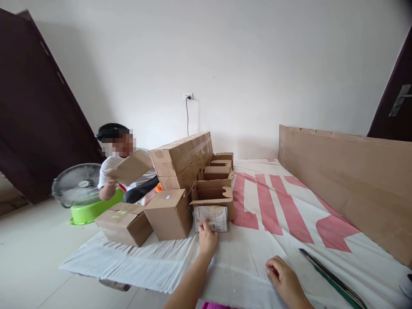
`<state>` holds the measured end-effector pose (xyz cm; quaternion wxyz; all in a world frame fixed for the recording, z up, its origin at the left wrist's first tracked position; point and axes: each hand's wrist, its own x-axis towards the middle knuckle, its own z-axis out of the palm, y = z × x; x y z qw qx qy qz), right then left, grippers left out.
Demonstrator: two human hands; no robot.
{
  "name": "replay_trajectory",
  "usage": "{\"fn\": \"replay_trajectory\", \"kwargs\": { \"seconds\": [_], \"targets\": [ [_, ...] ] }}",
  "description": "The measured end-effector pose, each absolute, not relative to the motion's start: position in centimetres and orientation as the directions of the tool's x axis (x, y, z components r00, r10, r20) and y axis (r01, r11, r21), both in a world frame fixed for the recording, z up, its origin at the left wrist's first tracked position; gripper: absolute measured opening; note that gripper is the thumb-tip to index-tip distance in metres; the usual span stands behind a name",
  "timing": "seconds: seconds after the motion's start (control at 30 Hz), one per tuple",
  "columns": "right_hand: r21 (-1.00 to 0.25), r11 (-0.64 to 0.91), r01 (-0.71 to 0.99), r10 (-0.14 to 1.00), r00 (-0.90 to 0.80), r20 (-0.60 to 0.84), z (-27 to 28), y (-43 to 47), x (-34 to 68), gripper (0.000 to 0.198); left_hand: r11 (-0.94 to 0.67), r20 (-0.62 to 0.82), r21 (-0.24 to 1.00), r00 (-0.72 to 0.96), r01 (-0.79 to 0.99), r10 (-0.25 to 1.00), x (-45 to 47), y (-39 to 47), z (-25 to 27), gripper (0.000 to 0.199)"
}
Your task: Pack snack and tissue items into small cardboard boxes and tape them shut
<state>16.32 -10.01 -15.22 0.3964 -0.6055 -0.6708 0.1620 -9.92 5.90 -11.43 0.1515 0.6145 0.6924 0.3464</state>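
Note:
My left hand [207, 238] has its fingers closed on a flat white printed packet [219, 217], which stands tilted in front of an open cardboard box [210, 201]. The fingers cover the packet's lower middle. My right hand [283, 277] rests on the cloth with its fingers curled in, and nothing shows in them. To its right lies a utility knife [333, 278] with a dark blade and a green handle. Left of the packet stand a closed cardboard box [170, 216] with a small label and a taped cardboard box [124, 223].
More open boxes [217, 173] line up behind the first, beside a stacked row of taped boxes [180, 159]. A long cardboard panel [347, 184] borders the right side of the white and red cloth [251, 257]. At left, a person [127, 167] holds cardboard near a fan [77, 184].

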Motion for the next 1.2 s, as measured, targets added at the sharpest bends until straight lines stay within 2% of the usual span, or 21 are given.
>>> {"fn": "replay_trajectory", "kwargs": {
  "seconds": [0.17, 0.37, 0.5, 0.7, 0.87, 0.93, 1.0, 1.03, 1.07, 1.1, 1.2],
  "targets": [
    [-0.663, 0.203, 0.721, 0.954, 0.007, 0.299, -15.7, -9.6, 16.4, 0.015, 0.102, 0.152, 0.631, -0.251, 0.769, 0.956, -8.1, 9.9, -10.9, 0.05],
    [-0.661, 0.18, 0.729, 0.962, 0.011, 0.274, -16.0, -9.2, 16.8, 0.017, 0.091, 0.097, 0.642, -0.198, 0.761, 0.975, -6.2, 16.2, -8.6, 0.036],
    [-0.671, 0.196, 0.715, 0.958, 0.008, 0.288, -15.8, -9.4, 17.0, 0.019, -0.029, 0.098, 0.65, -0.046, 0.759, 0.994, -6.2, 15.2, -9.4, 0.04],
    [-0.634, 0.235, 0.737, 0.947, -0.026, 0.32, -16.2, -9.5, 17.1, 0.023, -0.203, 0.127, 0.655, 0.159, 0.728, 0.979, -7.0, 7.8, -12.4, 0.056],
    [-0.615, 0.274, 0.74, 0.931, -0.045, 0.361, -16.6, -9.5, 17.2, 0.026, -0.387, 0.19, 0.691, 0.364, 0.61, 0.912, -9.0, 1.3, -11.1, 0.04],
    [-0.614, 0.274, 0.74, 0.931, -0.043, 0.364, -16.6, -9.6, 17.2, 0.027, -0.479, 0.305, 0.679, 0.38, 0.556, 0.873, -10.9, -0.2, -9.0, 0.031],
    [-0.616, 0.263, 0.743, 0.935, -0.038, 0.353, -16.4, -9.8, 17.0, 0.027, -0.57, 0.523, 0.619, 0.258, 0.54, 0.812, -13.5, -0.1, -5.8, 0.023],
    [-0.618, 0.255, 0.743, 0.937, -0.033, 0.347, -16.3, -9.9, 16.9, 0.027, -0.552, 0.62, 0.6, 0.099, 0.579, 0.778, -15.0, 0.6, -4.0, 0.019],
    [-0.622, 0.249, 0.743, 0.939, -0.028, 0.342, -16.1, -10.0, 16.8, 0.027, -0.453, 0.648, 0.633, -0.109, 0.628, 0.754, -16.6, 1.6, -2.2, 0.016],
    [-0.625, 0.243, 0.741, 0.94, -0.022, 0.34, -15.9, -10.0, 16.7, 0.027, -0.382, 0.64, 0.664, -0.224, 0.643, 0.735, -18.1, 2.8, -0.6, 0.02],
    [-0.636, 0.235, 0.735, 0.94, -0.006, 0.34, -15.5, -10.1, 16.6, 0.026, -0.22, 0.561, 0.745, -0.413, 0.629, 0.718, -21.7, 6.7, 2.7, 0.036]
  ]
}}
